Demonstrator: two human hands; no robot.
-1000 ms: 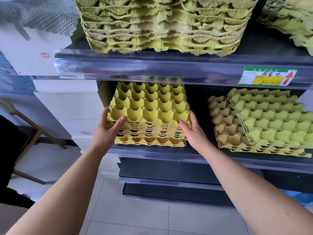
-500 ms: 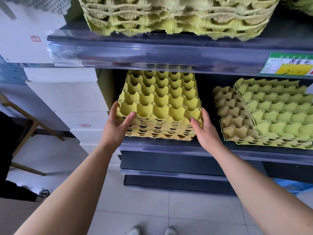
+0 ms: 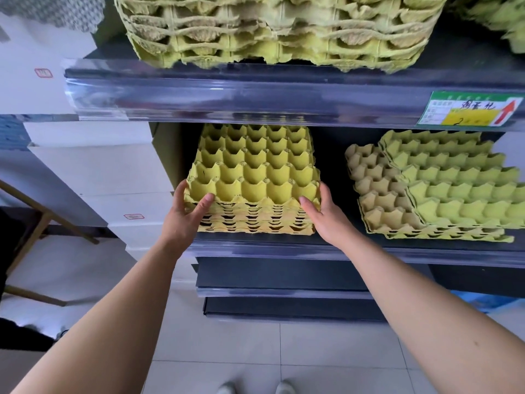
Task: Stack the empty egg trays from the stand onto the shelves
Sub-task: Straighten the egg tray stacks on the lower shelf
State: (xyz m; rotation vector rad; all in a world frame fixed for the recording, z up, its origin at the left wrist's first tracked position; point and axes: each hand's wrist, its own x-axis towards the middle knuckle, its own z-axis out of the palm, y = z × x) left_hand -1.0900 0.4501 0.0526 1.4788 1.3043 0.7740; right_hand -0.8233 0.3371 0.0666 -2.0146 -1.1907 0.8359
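Note:
A stack of yellow empty egg trays (image 3: 252, 177) rests on the middle shelf (image 3: 284, 250), at its left end. My left hand (image 3: 184, 214) grips the stack's front left corner, thumb on the top tray. On the front right corner my right hand (image 3: 324, 214) does the same, fingers around the side. The stack's front edge sits just behind the shelf lip.
A second, lower stack of trays (image 3: 443, 189) lies to the right on the same shelf. The upper shelf (image 3: 227, 95) carries a tall tray pile (image 3: 278, 29) and a price label (image 3: 468, 109). White boxes (image 3: 93, 166) stand at left. Lower dark shelves (image 3: 284, 280) project below.
Both hands have pushed the tray stack deeper onto the middle shelf and it now lies lower and flat. The camera has come closer to the shelving.

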